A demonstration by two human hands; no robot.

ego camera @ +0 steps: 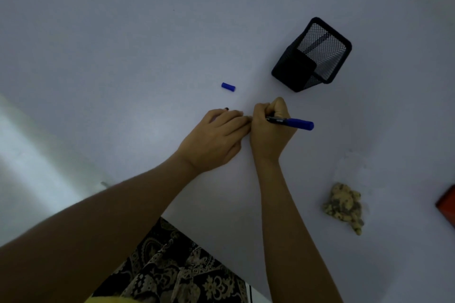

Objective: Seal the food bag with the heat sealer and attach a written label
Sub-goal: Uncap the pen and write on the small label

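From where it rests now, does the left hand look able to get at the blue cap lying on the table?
Probably yes. The left hand lies flat on the table, and the blue cap sits just beyond its fingertips with bare table between them. Nothing blocks the path.

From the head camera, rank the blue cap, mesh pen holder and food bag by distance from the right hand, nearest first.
From the right hand:
1. Blue cap, up and left of it.
2. Mesh pen holder, up and right, slightly farther.
3. Food bag, lower right, farthest.
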